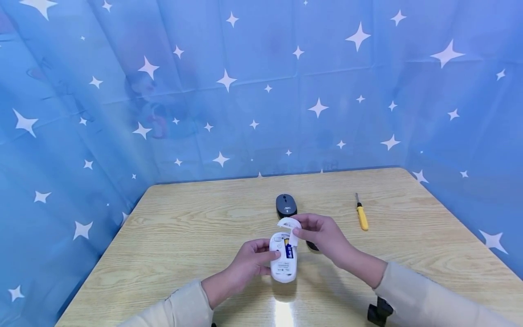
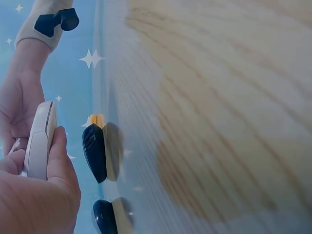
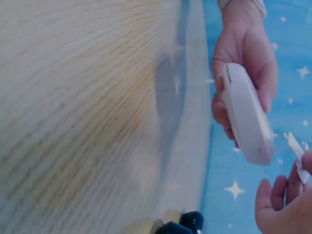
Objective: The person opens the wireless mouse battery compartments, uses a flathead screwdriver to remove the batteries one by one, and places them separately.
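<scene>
My left hand (image 1: 249,261) grips a white computer mouse (image 1: 282,272) above the table, its underside turned up. A blue battery (image 1: 289,250) lies in the mouse's exposed compartment. Between thumb and fingers my right hand (image 1: 324,234) pinches a white battery cover (image 1: 288,222), which is off its seat and just over the mouse's upper end in the head view. The right wrist view shows the mouse (image 3: 246,117) side-on in the left hand, with the cover (image 3: 295,151) apart from it.
Beyond the hands a dark mouse (image 1: 286,205) rests on the wooden table (image 1: 184,231). Another dark mouse (image 1: 312,246) is mostly hidden behind the right hand. A screwdriver with a yellow handle (image 1: 362,218) lies to the right. A starred blue curtain (image 1: 261,104) hangs around the table.
</scene>
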`<state>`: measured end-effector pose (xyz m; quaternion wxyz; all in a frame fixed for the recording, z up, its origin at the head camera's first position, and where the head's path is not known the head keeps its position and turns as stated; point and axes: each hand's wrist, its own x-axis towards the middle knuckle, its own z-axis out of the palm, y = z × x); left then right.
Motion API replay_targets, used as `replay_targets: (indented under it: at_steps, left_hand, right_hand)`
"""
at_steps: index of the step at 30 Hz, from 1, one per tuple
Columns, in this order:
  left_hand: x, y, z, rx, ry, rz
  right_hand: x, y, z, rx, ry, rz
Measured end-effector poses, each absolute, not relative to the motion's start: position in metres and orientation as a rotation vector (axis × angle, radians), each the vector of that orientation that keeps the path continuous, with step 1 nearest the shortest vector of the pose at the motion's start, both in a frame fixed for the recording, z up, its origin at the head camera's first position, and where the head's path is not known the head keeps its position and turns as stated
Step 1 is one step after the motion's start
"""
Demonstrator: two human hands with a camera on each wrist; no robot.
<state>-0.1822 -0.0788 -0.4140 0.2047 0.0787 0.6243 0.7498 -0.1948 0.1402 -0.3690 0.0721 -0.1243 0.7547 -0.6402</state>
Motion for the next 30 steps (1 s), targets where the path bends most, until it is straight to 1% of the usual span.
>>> replay_targets:
  at_steps: [8,17,30]
  left_hand:
    - [-0.183,-0.079,-0.412,0.174,1.745,2.100]
    - [-0.186,-0.080,-0.412,0.156,1.742,2.112]
    - [-0.189,-0.081,-0.410,0.146,1.739,2.111]
  right_hand:
    - [-0.188,0.158,-0.360,-0.325,2.115,-1.955]
    - [-0.182,0.180,-0.364,-0.282,2.060,-1.894]
    - [-0.172,0.189,-0.393,-0.243,2.018,-1.825]
